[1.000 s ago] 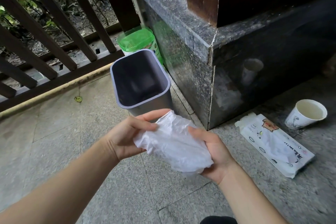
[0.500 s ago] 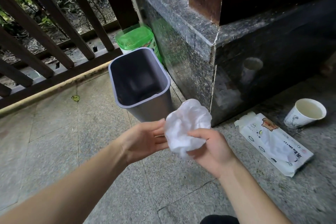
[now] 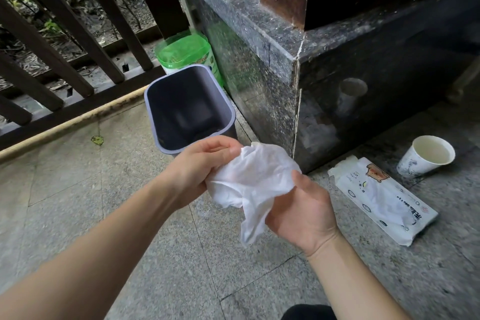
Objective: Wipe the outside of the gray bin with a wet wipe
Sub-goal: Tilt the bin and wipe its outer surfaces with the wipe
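Observation:
The gray bin (image 3: 153,112) stands upright and empty on the stone floor, close to a dark stone plinth. In front of its near rim I hold a crumpled white wet wipe (image 3: 255,179) between both hands. My left hand (image 3: 200,166) pinches the wipe's upper left part, partly covering the bin's near wall. My right hand (image 3: 302,212) grips the wipe from below right, and a loose corner hangs down. The wipe does not touch the bin.
A white wet-wipe pack (image 3: 381,197) lies on the floor at right, a paper cup (image 3: 426,156) beyond it. A green-lidded container (image 3: 184,56) sits behind the bin. The stone plinth (image 3: 259,65) flanks the bin's right; a dark wooden railing (image 3: 65,41) runs behind.
The wipe went from spread between both hands to bunched in my right hand, and now both hands pull it open again; my left hand has taken hold of its upper edge.

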{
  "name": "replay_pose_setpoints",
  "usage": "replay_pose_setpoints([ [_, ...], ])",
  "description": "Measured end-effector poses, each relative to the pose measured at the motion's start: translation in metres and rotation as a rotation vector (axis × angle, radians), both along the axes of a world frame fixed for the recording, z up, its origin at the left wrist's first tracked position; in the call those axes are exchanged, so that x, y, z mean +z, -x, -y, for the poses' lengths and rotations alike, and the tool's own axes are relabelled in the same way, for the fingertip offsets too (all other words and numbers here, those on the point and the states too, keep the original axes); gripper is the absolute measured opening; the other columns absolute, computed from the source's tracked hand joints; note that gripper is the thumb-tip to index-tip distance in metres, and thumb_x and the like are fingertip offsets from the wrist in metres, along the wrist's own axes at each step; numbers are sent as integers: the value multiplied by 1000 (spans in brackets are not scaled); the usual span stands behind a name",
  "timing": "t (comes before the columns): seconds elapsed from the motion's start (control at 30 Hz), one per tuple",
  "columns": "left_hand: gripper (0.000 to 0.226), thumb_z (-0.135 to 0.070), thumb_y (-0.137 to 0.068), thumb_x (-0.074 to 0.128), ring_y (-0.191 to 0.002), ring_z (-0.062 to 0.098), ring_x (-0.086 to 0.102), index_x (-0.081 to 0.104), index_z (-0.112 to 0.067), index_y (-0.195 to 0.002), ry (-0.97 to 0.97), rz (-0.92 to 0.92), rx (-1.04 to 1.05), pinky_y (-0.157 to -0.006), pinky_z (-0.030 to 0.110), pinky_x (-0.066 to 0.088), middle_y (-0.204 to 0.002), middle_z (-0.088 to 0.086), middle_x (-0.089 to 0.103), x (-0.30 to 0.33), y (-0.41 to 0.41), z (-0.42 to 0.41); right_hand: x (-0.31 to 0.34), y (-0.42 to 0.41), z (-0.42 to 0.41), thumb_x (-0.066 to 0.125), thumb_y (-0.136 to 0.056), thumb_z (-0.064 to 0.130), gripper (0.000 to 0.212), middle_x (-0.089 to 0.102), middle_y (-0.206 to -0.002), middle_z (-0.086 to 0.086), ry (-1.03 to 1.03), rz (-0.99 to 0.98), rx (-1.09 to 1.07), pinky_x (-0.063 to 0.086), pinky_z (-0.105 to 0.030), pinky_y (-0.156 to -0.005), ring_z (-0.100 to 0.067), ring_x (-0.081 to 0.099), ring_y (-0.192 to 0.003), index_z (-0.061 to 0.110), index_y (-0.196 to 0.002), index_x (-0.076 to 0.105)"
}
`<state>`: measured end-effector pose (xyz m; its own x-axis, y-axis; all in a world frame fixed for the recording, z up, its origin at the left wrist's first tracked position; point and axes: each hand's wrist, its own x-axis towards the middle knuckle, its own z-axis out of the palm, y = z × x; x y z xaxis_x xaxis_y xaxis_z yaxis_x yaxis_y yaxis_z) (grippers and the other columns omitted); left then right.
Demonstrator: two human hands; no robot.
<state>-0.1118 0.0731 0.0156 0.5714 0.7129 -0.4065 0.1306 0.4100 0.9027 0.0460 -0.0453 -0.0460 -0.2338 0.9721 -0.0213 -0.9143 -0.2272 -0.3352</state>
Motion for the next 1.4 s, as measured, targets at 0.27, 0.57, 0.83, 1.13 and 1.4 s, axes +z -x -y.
replay_pose_setpoints([
  [0.27,13,-34,-91,67,-76,16,67,75,-23,-91,-803,-654,253,-68,33,51,-78,-3,72,-1,-15,-47,-14,3,3,56,-92,8,36,63,-132,-20,259,128,-13,43,-52,-103,-35,62,-117,12,-125,68],
  [0.57,66,-65,-93,52,-73,34,62,62,-3,-76,-897,-1069,-128,-61,39,50,-71,14,65,-37,-57,-103,-10,-11,18,53,-93,11,39,62,-133,-21,298,39,-85,50,-50,-94,-36,65,-114,12,-130,64],
  [0.83,52,-45,-106,32,-81,36,51,42,-15,-66,-934,-1163,-263,-72,38,38,-87,17,55,-70,-55,-103,-11,-19,22,54,-91,26,47,67,-115,-20,420,29,-120,50,-41,-76,-35,66,-98,7,-133,59],
  [1.13,56,-48,-104,40,-65,33,54,46,-5,-69,-870,-908,-40,-57,38,39,-63,9,55,-34,-1,-55,0,-17,27,48,-97,17,42,60,-135,-21,449,85,-140,48,-48,-90,-37,57,-120,12,-138,55],
  [1.4,43,-57,-102,43,-98,5,73,76,-29,-105,-389,-503,15,-85,30,52,-105,-10,79,-20,102,57,12,-13,51,52,-94,22,37,68,-125,-14,349,191,-159,47,-44,-89,-30,67,-107,17,-128,66],
])
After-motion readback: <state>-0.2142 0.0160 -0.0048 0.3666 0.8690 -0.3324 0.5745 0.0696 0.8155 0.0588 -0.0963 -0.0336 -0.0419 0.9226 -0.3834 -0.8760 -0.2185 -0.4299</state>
